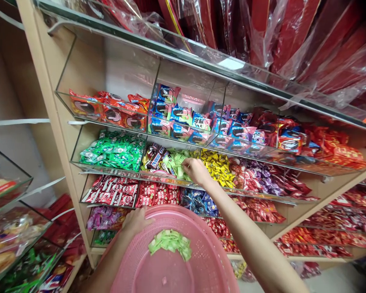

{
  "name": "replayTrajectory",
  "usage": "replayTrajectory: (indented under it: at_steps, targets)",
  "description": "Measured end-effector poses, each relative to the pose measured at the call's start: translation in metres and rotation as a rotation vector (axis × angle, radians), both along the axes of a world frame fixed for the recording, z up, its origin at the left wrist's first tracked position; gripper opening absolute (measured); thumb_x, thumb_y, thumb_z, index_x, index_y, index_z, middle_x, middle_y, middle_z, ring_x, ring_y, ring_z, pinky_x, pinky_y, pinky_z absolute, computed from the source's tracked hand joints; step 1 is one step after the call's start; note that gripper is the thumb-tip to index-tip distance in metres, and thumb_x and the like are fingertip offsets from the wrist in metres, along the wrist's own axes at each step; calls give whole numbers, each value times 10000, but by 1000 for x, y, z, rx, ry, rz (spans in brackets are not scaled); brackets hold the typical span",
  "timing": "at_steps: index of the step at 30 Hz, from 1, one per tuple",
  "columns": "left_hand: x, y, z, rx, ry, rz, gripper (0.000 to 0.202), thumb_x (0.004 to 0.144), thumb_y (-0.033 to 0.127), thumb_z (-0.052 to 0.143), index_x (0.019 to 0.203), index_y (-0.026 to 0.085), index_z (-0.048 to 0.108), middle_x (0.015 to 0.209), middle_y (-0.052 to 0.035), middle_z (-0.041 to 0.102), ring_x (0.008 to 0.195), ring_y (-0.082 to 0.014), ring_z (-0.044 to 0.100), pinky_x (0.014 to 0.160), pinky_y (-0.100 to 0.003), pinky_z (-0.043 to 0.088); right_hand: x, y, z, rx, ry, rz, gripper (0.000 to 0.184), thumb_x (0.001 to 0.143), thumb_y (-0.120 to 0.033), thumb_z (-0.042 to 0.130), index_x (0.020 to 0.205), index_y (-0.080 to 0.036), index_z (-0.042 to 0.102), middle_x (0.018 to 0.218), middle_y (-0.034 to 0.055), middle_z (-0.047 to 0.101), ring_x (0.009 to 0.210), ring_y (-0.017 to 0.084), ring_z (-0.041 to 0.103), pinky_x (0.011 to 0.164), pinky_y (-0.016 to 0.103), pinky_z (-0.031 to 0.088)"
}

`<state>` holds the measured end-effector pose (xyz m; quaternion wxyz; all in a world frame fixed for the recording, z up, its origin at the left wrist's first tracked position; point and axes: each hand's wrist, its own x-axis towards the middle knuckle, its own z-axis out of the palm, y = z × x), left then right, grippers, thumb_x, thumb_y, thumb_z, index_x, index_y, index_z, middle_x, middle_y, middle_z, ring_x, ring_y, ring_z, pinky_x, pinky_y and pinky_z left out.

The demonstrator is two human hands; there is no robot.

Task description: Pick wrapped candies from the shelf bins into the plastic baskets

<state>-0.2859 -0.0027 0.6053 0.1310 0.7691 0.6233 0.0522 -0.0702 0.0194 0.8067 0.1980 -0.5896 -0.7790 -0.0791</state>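
Observation:
My right hand [197,170] reaches into a shelf compartment, its fingers pinched together on light green wrapped candies [175,159]. How many are between the fingers is hidden. Snickers bars [155,158] lie just left of that pile, and yellow wrapped candies [217,165] are to its right. Below, my left hand [136,221] is closed over the left part of the rim of a pink plastic basket [212,248]. A small heap of light green wrapped candies [171,243] lies inside the basket, near its far side.
Clear panels front the shelf compartments. Green candies [116,148] fill the compartment at left; blue-and-pink cookie packs [183,122] sit one shelf above. A glass shelf [201,53] with red plastic-wrapped boxes [262,32] overhangs the top. Another rack [12,183] stands at left.

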Motion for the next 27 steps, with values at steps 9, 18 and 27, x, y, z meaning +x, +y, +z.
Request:
replayTrajectory:
  at_steps: [9, 18, 27]
  targets:
    - [0, 0, -2, 13, 3, -6, 573, 733, 595, 440, 1088, 161, 561, 986, -150, 669, 915, -309, 629, 733, -377, 467, 5, 10, -7, 151, 216, 60, 137, 810, -197, 467, 809, -183, 603, 770, 29, 620, 672, 133, 518, 615, 218, 329]
    - [-1, 1, -2, 7, -7, -5, 557, 734, 581, 457, 1088, 163, 562, 986, -159, 670, 921, -314, 628, 735, -386, 465, 0, 2, -4, 113, 636, 155, 175, 820, -303, 456, 783, -164, 555, 642, -16, 543, 491, 102, 496, 518, 217, 364]
    - [2, 2, -1, -8, 3, 2, 603, 729, 614, 441, 1135, 179, 543, 1010, -152, 669, 933, -305, 625, 735, -362, 462, -11, -78, -34, -57, 860, 283, 223, 850, -394, 499, 821, -176, 538, 599, -34, 502, 527, 95, 458, 511, 210, 363]
